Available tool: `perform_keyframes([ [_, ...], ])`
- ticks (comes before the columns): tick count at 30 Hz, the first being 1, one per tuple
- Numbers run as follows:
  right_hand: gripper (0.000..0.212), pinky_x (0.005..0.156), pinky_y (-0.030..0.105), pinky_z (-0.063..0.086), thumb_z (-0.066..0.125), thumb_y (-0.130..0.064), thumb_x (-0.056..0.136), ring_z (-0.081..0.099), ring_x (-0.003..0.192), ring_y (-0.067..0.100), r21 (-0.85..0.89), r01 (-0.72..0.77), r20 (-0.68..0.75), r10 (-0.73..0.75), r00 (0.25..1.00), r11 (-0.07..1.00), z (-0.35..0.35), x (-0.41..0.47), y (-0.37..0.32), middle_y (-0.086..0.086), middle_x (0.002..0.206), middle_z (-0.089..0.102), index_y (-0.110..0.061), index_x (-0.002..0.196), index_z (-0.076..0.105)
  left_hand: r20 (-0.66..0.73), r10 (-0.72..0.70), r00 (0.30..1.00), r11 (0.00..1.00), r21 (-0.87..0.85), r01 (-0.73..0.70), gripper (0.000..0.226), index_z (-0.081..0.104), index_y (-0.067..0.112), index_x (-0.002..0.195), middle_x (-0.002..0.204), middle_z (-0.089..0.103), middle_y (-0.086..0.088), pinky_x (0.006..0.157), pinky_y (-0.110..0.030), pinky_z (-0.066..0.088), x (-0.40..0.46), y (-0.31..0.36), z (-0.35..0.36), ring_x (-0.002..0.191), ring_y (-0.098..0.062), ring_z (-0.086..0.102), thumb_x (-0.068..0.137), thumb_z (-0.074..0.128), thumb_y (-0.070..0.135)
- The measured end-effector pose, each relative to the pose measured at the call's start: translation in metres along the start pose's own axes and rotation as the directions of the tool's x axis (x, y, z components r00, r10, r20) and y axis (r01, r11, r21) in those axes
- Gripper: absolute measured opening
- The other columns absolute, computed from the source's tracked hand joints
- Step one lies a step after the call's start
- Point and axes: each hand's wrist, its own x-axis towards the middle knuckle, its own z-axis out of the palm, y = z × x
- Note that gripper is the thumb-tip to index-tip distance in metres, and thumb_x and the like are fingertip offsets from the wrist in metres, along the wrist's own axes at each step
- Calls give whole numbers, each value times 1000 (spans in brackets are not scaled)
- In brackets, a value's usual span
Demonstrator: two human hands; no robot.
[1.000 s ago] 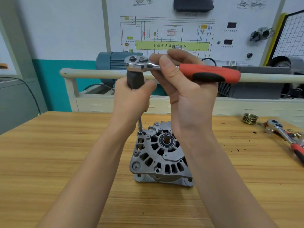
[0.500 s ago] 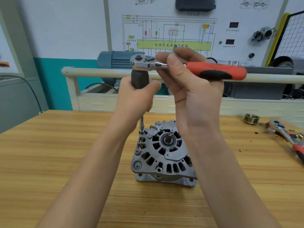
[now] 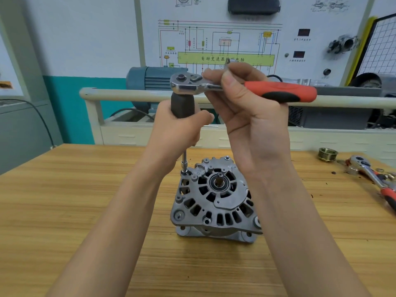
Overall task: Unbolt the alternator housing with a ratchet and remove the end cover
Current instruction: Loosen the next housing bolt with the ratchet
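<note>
The alternator (image 3: 214,198) is standing in the middle of the desk (image 3: 64,200), with an extension bar (image 3: 184,157) rising from its far left corner. The ratchet (image 3: 235,86) is sitting atop that bar, handle pointing right. A pulley (image 3: 327,154) and a second ratchet (image 3: 372,176) are lying at the far right, and a motor (image 3: 147,78) is sitting behind the desk

The ratchet (image 3: 235,87) has a shiny silver head and a red and black handle. The alternator (image 3: 216,200) is grey, and the table (image 3: 64,200) is yellow-brown wood with stripes.
</note>
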Motion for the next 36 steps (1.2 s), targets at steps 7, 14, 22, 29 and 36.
perform_keyframes([
  [7,16,80,31,57,66,0,72,68,81,24,-18,14,44,-14,999,1000,0,-1,1,17,83,69,-5,86,60,205,0,979,998,-57,12,43,40,25,40,38,32,7,43,-19,28,2,1,-11,35,-13,28,72,62,7],
  [14,17,91,49,53,67,10,78,67,91,34,-168,208,-120,-229,966,964,11,-9,16,17,87,66,-5,85,62,-218,-17,976,1000,17,21,21,48,6,63,51,32,-5,48,-25,28,1,-1,8,48,-17,29,79,59,-1],
  [22,15,78,26,56,61,-5,69,68,79,18,28,-61,86,59,995,998,-4,3,-3,8,76,71,-7,85,59,279,20,960,994,-111,12,40,40,20,43,37,30,8,43,-20,28,2,-1,-15,34,-13,27,74,61,3],
  [29,16,85,37,56,65,9,80,67,86,27,-113,130,-76,-139,987,985,6,-4,10,22,91,66,-5,87,61,-242,-1,970,1000,-18,-4,19,48,2,59,49,32,-4,50,-31,27,-1,-2,8,49,-21,29,72,60,7],
  [36,15,87,40,55,67,5,77,66,91,32,-125,105,-49,-112,992,987,4,-3,7,27,96,66,-5,87,62,-79,27,997,999,-28,-29,28,43,14,50,42,35,3,45,-20,30,0,-2,2,38,-13,30,70,62,8],
])
